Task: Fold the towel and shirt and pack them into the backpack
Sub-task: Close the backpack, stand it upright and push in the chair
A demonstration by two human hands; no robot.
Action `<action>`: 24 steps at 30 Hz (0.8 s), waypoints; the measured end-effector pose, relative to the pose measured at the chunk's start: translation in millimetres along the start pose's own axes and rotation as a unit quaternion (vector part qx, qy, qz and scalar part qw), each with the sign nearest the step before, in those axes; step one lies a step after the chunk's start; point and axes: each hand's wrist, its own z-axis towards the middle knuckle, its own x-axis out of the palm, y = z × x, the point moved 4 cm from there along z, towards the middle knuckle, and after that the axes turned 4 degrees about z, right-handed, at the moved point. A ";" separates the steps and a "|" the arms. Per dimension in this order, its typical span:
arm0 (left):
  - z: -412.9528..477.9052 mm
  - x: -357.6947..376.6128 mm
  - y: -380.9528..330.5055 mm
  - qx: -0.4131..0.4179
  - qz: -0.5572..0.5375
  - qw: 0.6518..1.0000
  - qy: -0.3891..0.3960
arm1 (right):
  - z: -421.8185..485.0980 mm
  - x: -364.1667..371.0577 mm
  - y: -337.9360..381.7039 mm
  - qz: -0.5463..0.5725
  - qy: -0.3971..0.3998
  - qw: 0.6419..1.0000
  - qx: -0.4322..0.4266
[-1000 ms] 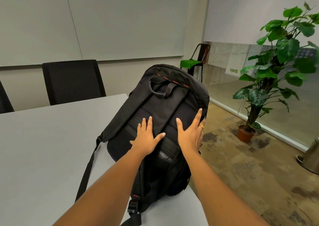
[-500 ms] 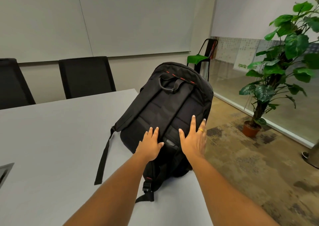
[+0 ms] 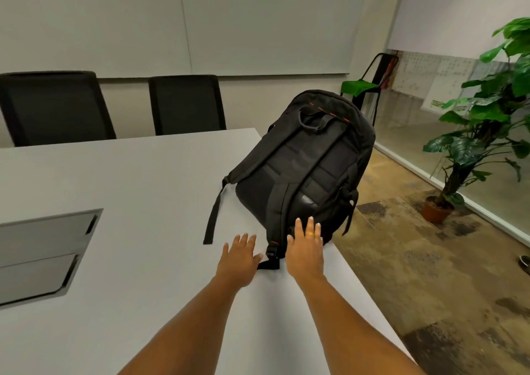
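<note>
A black backpack (image 3: 309, 156) lies strap side up on the grey table (image 3: 129, 179), close to the right edge, zipped shut with orange stitching near its top handle. My left hand (image 3: 239, 257) hovers flat over the table just below the bag, fingers spread, holding nothing. My right hand (image 3: 305, 248), with a ring on it, is flat with its fingertips at the bag's bottom edge beside a strap buckle (image 3: 271, 252). No towel or shirt is visible.
Two black chairs (image 3: 186, 105) stand behind the table. A grey cable hatch (image 3: 43, 248) is set into the tabletop at left. A potted plant (image 3: 481, 122) and a green chair (image 3: 364, 85) stand on the floor to the right.
Both hands slid down off the backpack's back panel toward me; the left hand has left the bag. The view shifted left and back, showing more table.
</note>
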 end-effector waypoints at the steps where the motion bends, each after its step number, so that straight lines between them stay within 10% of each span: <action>1: -10.6 3.5 4.6 -0.003 0.002 1.000 0.003 | -11.3 6.4 6.2 -0.008 0.012 1.000 -0.011; 24: -253.4 48.3 88.4 0.090 0.031 0.995 0.041 | -305.7 64.0 97.4 -0.014 0.103 0.994 0.020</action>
